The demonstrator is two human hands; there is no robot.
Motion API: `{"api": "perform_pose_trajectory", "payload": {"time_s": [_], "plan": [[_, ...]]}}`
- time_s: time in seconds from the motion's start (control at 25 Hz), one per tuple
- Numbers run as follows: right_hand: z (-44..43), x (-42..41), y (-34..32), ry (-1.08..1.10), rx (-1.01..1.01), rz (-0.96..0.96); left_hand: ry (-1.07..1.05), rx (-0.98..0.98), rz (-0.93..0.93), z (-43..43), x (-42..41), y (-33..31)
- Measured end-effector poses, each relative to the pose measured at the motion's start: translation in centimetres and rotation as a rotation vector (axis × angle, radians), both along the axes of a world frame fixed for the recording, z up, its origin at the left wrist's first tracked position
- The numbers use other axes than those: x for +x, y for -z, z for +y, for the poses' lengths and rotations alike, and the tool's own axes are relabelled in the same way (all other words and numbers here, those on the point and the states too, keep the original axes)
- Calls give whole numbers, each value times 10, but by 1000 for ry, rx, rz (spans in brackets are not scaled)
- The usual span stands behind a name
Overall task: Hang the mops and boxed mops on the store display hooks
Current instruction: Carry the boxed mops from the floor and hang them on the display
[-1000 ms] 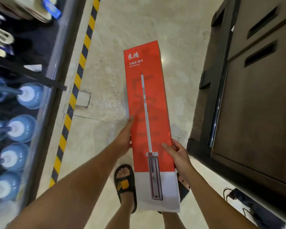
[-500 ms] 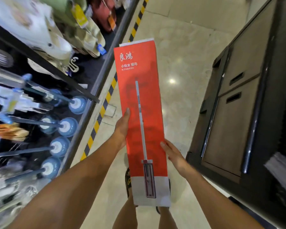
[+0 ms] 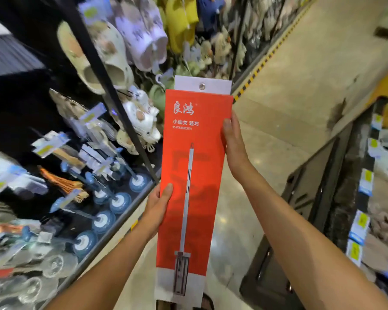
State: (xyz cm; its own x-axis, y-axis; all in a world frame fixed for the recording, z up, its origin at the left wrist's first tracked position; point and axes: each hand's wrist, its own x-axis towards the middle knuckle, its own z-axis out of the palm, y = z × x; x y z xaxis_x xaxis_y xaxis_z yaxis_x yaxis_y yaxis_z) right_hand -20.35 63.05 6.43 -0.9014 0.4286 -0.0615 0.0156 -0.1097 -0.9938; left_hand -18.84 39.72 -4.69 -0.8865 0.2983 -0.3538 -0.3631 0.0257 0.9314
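2 hands (image 3: 158, 205) (image 3: 233, 139) grip long cardbd box (image 3: 202, 166).

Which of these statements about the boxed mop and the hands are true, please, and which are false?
1. Both the left hand and the right hand hold the red mop box. True.
2. The white tab with its eyelet is at the box's lower end. False: it is at the upper end, away from the person.
3. The right hand grips higher on the box than the left. True.
4. The box hangs on a display hook. False: it is held over the aisle floor, its eyelet free.
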Motion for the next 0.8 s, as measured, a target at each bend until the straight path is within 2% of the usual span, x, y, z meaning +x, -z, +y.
{"api": "perform_pose_trajectory", "payload": {"time_s": [0.12, 0.28, 0.6, 0.8], "plan": [[-26, -11, -74, -43, 7, 138, -90, 27, 52, -23, 12, -50], [-76, 7, -117, -109, 66, 294, -191, 41, 120, -67, 39, -86], [-189, 35, -130, -401, 134, 329, -435, -16, 182, -185, 129, -97], [-315, 84, -121, -622, 100, 334, -625, -65, 178, -282, 226, -100]]}}
